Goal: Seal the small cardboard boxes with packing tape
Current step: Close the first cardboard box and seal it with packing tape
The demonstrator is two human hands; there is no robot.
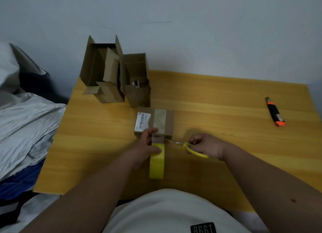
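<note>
A small closed cardboard box point(169, 122) with a white barcode label lies on the wooden table point(217, 100), a strip of clear tape running over its top. A stretch of tape runs from the box's near edge down to a yellow tape roll point(156, 165), which stands on edge. My left hand point(148, 145) grips the top of the roll, thumb on its rim, fingers up by the box edge. My right hand point(207, 144) holds yellow-handled scissors point(191, 149); their blades point left and reach the tape just below the box.
Two open cardboard boxes point(115, 76) stand at the table's far left, flaps up. An orange and black utility knife point(275, 111) lies at the far right. Crumpled grey bedding point(26, 114) is heaped left of the table. A wall rises behind.
</note>
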